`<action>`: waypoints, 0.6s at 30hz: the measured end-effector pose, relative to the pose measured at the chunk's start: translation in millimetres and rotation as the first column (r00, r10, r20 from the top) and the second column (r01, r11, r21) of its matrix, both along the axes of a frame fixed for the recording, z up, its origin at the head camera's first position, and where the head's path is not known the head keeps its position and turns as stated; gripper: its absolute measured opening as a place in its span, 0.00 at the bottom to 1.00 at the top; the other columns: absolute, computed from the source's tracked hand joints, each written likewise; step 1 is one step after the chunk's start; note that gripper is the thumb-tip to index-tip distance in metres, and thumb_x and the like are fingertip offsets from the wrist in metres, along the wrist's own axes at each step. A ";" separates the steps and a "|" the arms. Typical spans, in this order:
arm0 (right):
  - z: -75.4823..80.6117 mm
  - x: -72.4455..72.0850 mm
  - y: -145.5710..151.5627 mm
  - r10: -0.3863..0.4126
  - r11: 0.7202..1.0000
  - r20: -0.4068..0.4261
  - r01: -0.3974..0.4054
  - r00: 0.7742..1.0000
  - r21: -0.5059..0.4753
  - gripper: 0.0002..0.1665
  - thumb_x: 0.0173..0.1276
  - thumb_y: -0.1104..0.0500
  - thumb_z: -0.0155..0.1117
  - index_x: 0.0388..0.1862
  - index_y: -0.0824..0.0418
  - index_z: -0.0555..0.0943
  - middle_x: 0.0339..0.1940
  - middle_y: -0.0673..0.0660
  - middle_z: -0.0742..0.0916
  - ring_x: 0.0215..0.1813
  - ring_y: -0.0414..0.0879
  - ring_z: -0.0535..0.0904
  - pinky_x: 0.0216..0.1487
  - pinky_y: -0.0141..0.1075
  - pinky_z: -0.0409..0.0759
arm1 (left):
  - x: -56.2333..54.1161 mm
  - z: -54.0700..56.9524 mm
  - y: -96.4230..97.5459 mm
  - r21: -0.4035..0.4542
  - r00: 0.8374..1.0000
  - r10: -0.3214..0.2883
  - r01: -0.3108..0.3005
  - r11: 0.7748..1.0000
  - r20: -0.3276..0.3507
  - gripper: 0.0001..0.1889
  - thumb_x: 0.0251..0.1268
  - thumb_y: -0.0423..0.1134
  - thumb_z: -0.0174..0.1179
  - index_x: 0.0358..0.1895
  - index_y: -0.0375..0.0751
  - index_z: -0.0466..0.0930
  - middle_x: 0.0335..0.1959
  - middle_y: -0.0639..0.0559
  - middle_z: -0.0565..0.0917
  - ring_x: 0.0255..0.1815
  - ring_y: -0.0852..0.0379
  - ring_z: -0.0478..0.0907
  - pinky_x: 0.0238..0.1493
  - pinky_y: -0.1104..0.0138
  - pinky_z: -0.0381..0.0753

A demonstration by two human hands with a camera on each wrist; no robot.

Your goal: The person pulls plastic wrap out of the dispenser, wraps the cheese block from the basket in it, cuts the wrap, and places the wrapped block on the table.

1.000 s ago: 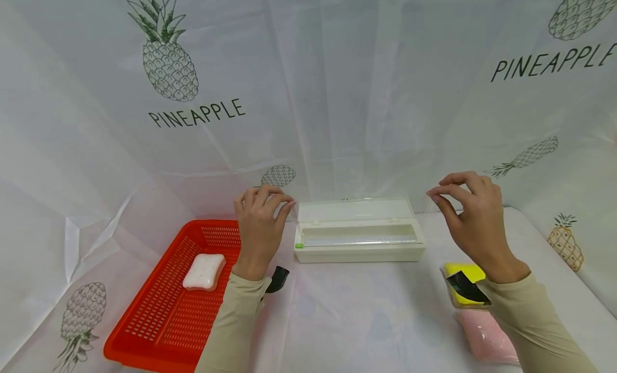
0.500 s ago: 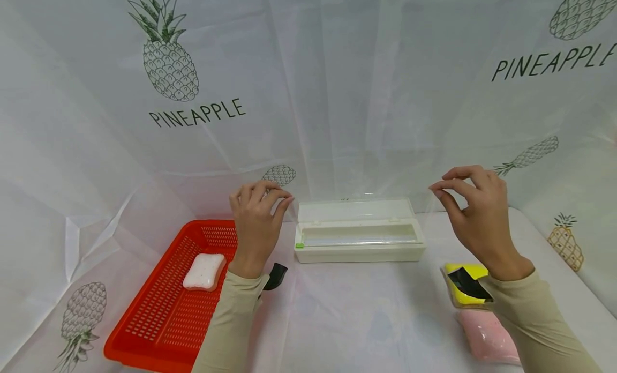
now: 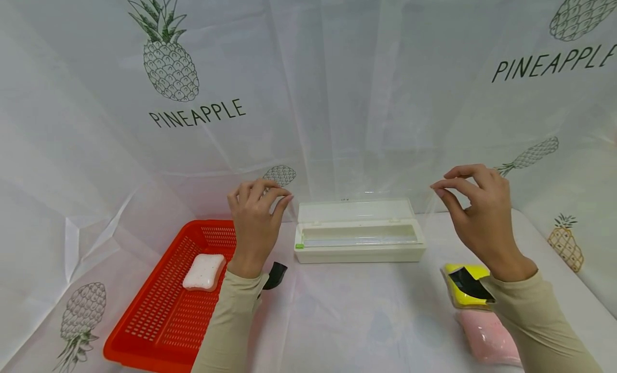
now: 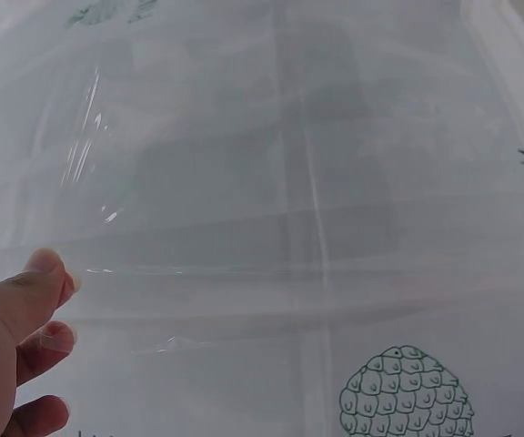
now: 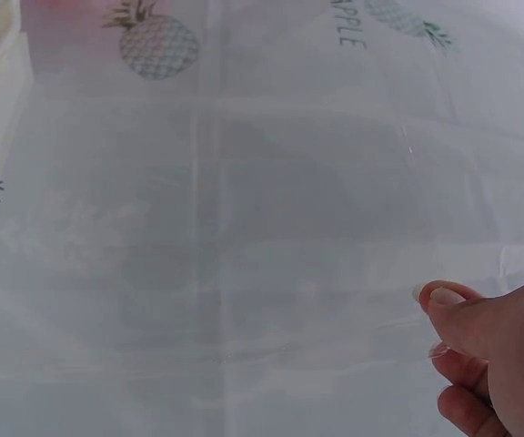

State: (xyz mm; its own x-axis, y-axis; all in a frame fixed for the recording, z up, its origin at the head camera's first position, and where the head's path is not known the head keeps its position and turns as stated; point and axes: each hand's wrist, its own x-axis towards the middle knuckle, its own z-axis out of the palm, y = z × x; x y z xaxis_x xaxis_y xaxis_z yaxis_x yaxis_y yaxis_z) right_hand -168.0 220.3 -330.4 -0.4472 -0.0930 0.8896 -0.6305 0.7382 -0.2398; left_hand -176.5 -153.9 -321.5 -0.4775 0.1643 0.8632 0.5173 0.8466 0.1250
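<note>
A nearly invisible sheet of cling film (image 4: 86,146) spans the space between the two hands, showing mainly as glints and creases. My left hand (image 3: 255,220) pinches one corner between thumb and index finger. At the other side my right hand (image 3: 482,223) pinches the film likewise, the thumb and index fingertip meeting in the right wrist view. Below and between the hands stands a white cling film dispenser (image 3: 359,254), its lid (image 3: 354,210) tipped back and a small green slider (image 3: 299,246) at its left end.
A red plastic basket (image 3: 140,308) at left holds a white, rounded sponge-like block (image 3: 204,272). On the right lie a yellow wrapped block (image 3: 455,271) and a pink wrapped one (image 3: 487,338), partly under the right forearm. Pineapple-printed white sheeting (image 3: 347,94) rises behind.
Both hands have risen slightly and drifted a little farther apart, still pinching the film. Movement slows over the last half second. Dispenser, basket and blocks stay in place.
</note>
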 end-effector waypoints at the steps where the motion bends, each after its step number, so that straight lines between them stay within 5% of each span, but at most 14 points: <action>1: 0.4 0.3 0.0 -0.001 1.000 -0.001 0.001 1.000 0.000 0.13 0.53 0.81 0.76 0.36 0.70 0.90 0.45 0.69 0.85 0.46 0.69 0.74 0.51 0.55 0.61 | 0.1 0.3 0.1 0.001 1.000 -0.001 0.001 1.000 0.000 0.07 0.65 0.40 0.75 0.39 0.39 0.92 0.45 0.44 0.86 0.51 0.43 0.74 0.57 0.43 0.64; 18: 11.1 6.3 0.1 0.006 0.999 -0.025 -0.007 1.000 -0.041 0.13 0.54 0.82 0.74 0.36 0.71 0.89 0.44 0.69 0.84 0.46 0.68 0.74 0.56 0.48 0.59 | 6.0 9.5 0.1 0.021 1.000 -0.011 0.012 1.000 -0.026 0.08 0.66 0.40 0.74 0.40 0.38 0.92 0.45 0.43 0.86 0.51 0.42 0.74 0.57 0.43 0.63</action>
